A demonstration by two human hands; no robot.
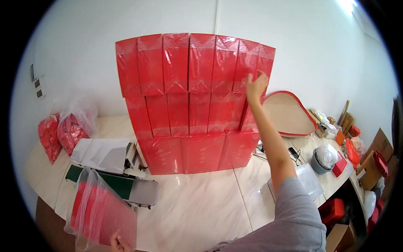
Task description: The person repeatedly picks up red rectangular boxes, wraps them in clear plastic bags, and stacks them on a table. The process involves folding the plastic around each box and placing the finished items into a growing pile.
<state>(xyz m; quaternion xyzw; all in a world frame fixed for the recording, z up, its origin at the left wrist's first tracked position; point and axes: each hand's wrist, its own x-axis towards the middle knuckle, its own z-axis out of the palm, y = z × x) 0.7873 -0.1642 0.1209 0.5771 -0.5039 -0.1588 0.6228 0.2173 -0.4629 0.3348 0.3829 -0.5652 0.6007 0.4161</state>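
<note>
My right hand (257, 87) is raised in front of the upper right of a tall stack of red boxes (200, 63) in shiny clear wrap. Its thumb and fingers are apart with nothing seen between them; whether it touches the wrap I cannot tell. At the bottom left, my left hand (119, 243) is only partly in view, its fingers curled against a clear plastic bag (94, 210) with flat red pieces inside. The bag's loose mouth points up, beside a machine with a green belt (113, 185).
The stack stands on a marbled table (197, 206) against a white wall. Bags of red pieces (74, 131) sit at the far left. To the right are a red-rimmed tan tray (289, 113), a grey flat device (308, 181), a bucket (321, 163) and cluttered cartons (371, 172).
</note>
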